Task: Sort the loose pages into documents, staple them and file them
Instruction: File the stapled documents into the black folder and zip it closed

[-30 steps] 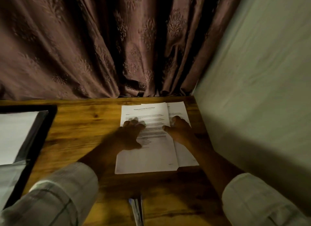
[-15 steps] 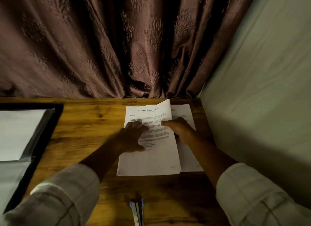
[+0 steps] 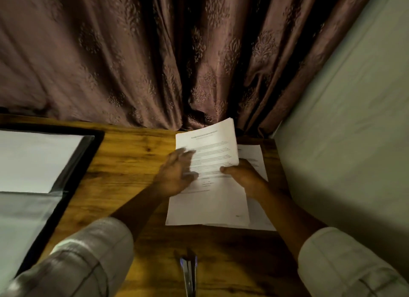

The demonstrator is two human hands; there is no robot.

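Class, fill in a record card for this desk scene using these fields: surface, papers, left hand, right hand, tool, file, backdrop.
surface: wooden table
papers: top pages, far end raised and curling; another sheet lies flat beneath, showing at the right
left hand: fingers spread, resting on the top pages
right hand: pinches the top pages' right edge
tool: stapler at the near edge, untouched
file: black folder open at the left
backdrop: brown curtain; pale wall

Brown patterned curtain (image 3: 110,53), pale wall (image 3: 343,119), wooden table (image 3: 132,164)
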